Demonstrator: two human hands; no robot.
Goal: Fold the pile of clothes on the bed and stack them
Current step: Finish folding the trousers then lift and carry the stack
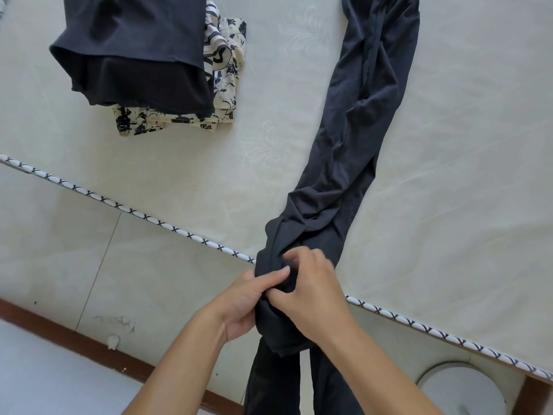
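- Head view, looking down on a pale mattress (pixel 185 163) with a black-and-white piped near edge (pixel 143 218) running diagonally from left to lower right.
- Long dark garment (pixel 356 127) stretched lengthwise across the mattress, from the far edge down to the near edge, bunched and twisted at its near end, with that end hanging past the piping.
- Left hand (pixel 242 304) at the near edge, fingers curled round the bunched end from the left, thumb laid on top of the cloth.
- Right hand (pixel 311 292) touching the left, fingers bent over the same bunched end and pinching a fold of it.
- Stack of folded clothes (pixel 143 58) near the far left part of the mattress, well apart from the dark garment: dark folded pieces on top, cream cloth with black print (pixel 167 119) beneath, showing at the near and right sides.
- Tiled floor (pixel 74 259), a brown skirting strip (pixel 74 336) and a round white object (pixel 460 390) below the near edge.
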